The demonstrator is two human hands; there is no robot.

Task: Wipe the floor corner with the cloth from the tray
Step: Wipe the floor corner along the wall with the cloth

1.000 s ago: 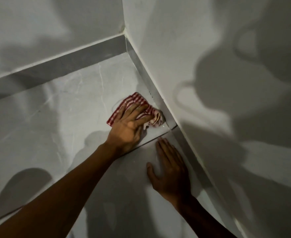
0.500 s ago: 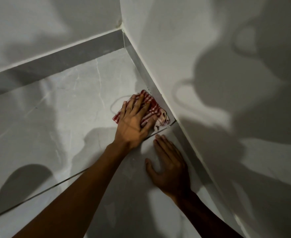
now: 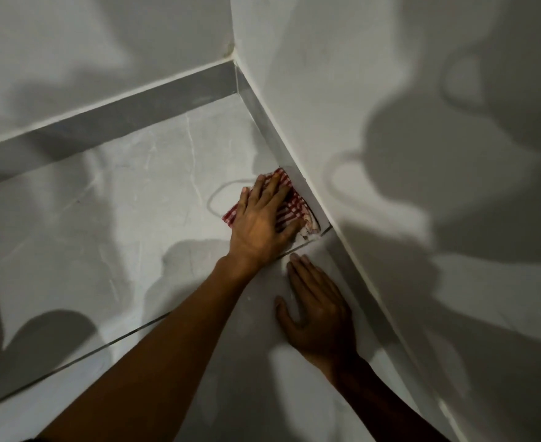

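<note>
The left hand (image 3: 264, 223) lies flat, palm down, on the red-and-white checked cloth (image 3: 289, 204), pressing it onto the pale marble-look floor (image 3: 128, 218). Its grip is spread apart: the fingers (image 3: 274, 189) are straight and fanned over the cloth, not curled round it, and the thumb lies along the cloth's near side. The cloth is bunched under the hand and its far edge touches the grey skirting (image 3: 294, 173) at the foot of the right-hand wall (image 3: 342, 90). One crumpled end of the cloth pokes out beside the thumb, just at the point where the dark tile joint (image 3: 109, 346) meets that skirting.

The right hand (image 3: 318, 309) is on the near side of the cloth, across the tile joint from it, also flat on the floor with the palm down. Its grip is apart as well, fingers stretched out together and holding nothing; the fingertips reach nearly to the joint and sit close to the left hand's wrist without touching the cloth.

The corner (image 3: 235, 81) where the two skirtings meet is beyond the cloth, well apart from it along the right-hand wall. A faint curved mark (image 3: 218, 194) shows on the floor just left of the cloth. Large soft shadows fall over both walls and the floor.
</note>
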